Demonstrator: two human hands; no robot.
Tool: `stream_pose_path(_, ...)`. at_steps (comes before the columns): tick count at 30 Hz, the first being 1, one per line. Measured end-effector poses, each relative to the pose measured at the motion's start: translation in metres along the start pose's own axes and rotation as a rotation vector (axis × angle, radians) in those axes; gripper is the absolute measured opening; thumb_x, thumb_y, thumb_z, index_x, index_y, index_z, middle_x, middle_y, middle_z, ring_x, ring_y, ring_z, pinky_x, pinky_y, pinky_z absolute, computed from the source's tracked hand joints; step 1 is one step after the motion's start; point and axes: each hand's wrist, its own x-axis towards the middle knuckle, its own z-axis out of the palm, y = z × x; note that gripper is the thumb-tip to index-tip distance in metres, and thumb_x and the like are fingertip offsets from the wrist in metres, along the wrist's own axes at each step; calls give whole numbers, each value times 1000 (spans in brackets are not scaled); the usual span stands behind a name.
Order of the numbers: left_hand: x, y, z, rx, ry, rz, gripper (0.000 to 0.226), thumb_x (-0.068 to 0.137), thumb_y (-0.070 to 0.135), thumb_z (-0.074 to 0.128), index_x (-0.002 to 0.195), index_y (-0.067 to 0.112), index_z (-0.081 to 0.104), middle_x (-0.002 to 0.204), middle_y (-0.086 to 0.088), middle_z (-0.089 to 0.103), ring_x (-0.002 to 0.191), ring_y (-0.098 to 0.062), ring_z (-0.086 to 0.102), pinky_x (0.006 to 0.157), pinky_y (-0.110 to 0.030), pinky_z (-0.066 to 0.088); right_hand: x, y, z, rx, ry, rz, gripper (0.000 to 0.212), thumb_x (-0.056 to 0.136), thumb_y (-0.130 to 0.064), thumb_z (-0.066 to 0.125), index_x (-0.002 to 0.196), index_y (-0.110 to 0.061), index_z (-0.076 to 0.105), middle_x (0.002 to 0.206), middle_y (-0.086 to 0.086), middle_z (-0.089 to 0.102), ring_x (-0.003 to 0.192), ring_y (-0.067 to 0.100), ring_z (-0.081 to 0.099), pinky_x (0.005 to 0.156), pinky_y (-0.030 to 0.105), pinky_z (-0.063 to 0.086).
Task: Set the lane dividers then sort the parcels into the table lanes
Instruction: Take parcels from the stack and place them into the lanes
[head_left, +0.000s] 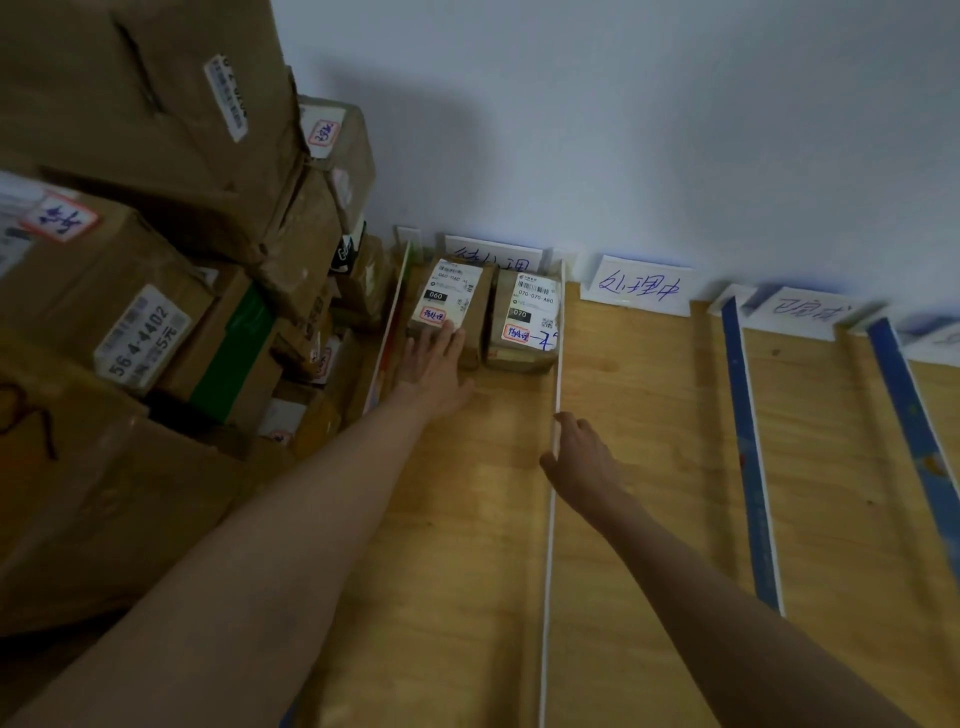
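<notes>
Left hand flat, fingers straight and spread a bit, fingertips pressing the near end of parcel 060 at the far end of the leftmost lane. Parcel 070 sits just right of it, touching or nearly so, against the white divider. Right hand rests on that white divider, fingers loosely curled along its edge; cannot tell whether it actually pinches it. Left of the left hand: another thin divider, then a stack of cardboard boxes. Right of the right hand: bare wooden table, two blue dividers, handwritten lane signs against the wall.
</notes>
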Motion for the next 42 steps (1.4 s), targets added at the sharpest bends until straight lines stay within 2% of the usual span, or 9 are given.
stream_pose_path(7, -80, 15, -31, -1, 91, -3, 72, 101, 50, 36, 158, 17, 8, 166, -6, 3, 152, -30, 4, 123, -46, 4, -50, -8, -58, -111, 148, -55, 43, 95, -24, 52, 135, -11, 44, 132, 13, 53, 120, 33, 50, 94, 44, 45)
stream_pose_path(12, -160, 25, -54, 20, 191, -47, 66, 102, 51, 29, 157, 17, 16, 165, -7, 13, 152, -28, 8, 122, -46, 3, -106, -10, -81, -182, 292, -128, 44, 98, -30, 45, 139, -14, 45, 140, 10, 49, 129, 32, 44, 105, 45, 36)
stream_pose_path(16, -236, 38, -57, 68, 241, -55, 64, 103, 51, 24, 156, 17, 19, 163, -8, 18, 151, -28, 13, 123, -47, 8, -164, -4, -82, -202, 343, -176, 46, 100, -35, 41, 142, -17, 42, 145, 9, 45, 134, 31, 40, 110, 46, 32)
stream_pose_path(24, -375, 70, -75, 146, 345, -54, 63, 103, 51, 19, 155, 16, 23, 157, -8, 34, 147, -27, 25, 123, -46, 10, -281, -2, -94, -185, 430, -230, 44, 100, -35, 38, 138, -15, 46, 140, 10, 48, 130, 32, 42, 107, 45, 34)
stream_pose_path(33, -471, 81, -123, 134, 491, -9, 61, 103, 50, 22, 152, 16, 32, 155, -6, 38, 144, -26, 29, 123, -44, 10, -372, -29, -130, -203, 521, -299, 45, 101, -37, 36, 138, -14, 45, 135, 11, 53, 127, 32, 45, 104, 45, 36)
stream_pose_path(38, -509, 65, -157, 126, 586, 27, 58, 103, 50, 24, 146, 15, 42, 151, -7, 42, 143, -24, 32, 122, -43, 11, -404, -65, -140, -195, 567, -357, 41, 101, -35, 36, 133, -12, 47, 130, 13, 54, 122, 33, 47, 101, 45, 37)
stream_pose_path(42, -526, 26, -178, 149, 659, 19, 57, 101, 49, 23, 136, 13, 50, 141, -10, 52, 134, -27, 43, 118, -47, 23, -417, -108, -137, -172, 589, -412, 42, 101, -35, 36, 135, -13, 47, 131, 13, 56, 122, 33, 49, 100, 45, 38)
